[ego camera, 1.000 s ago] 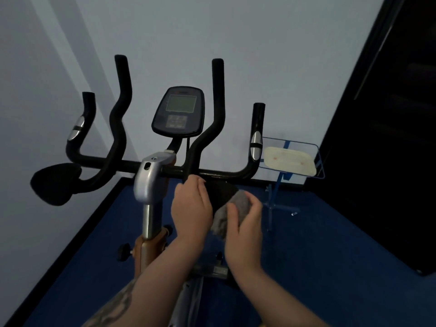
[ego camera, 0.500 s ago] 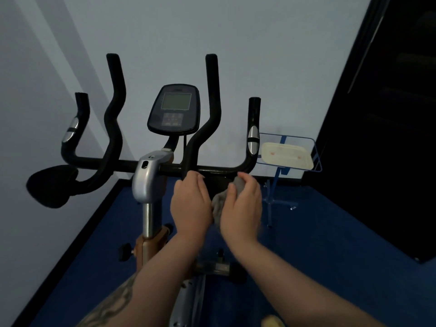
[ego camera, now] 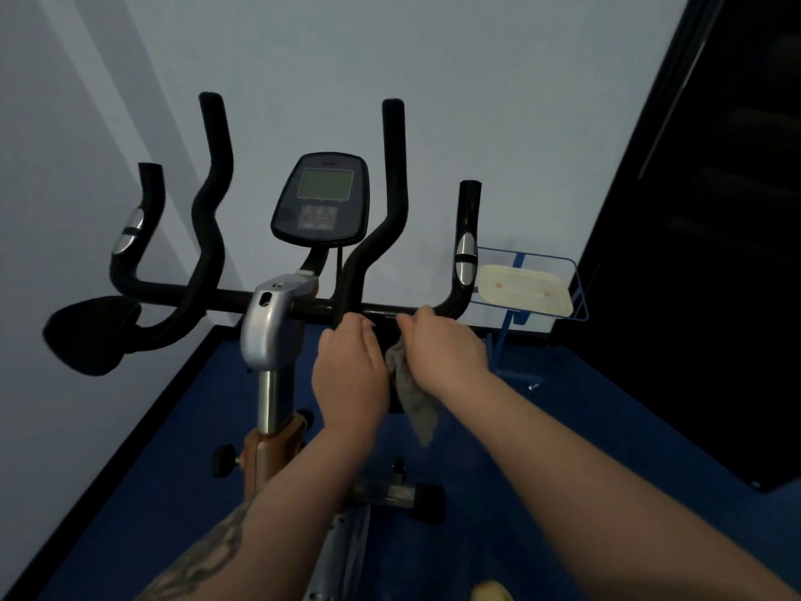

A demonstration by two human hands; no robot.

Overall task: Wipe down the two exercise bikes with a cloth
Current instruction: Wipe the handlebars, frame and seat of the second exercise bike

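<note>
Against the pale wall, the handlebar crossbar runs left-right just above the right hand pinching the grey cloth, the left hand relaxed alongside.

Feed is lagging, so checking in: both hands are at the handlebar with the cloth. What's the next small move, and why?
Probably slide the right hand, which holds the grey cloth, rightward along the handlebar toward its upturned right grip; the cloth mostly dangles below the bar.

The bike stands upright, black handlebars and a grey console above a silver stem. The grey cloth, crumpled, hangs just below the bike's crossbar right of the stem, its tail drooping downward.
</note>
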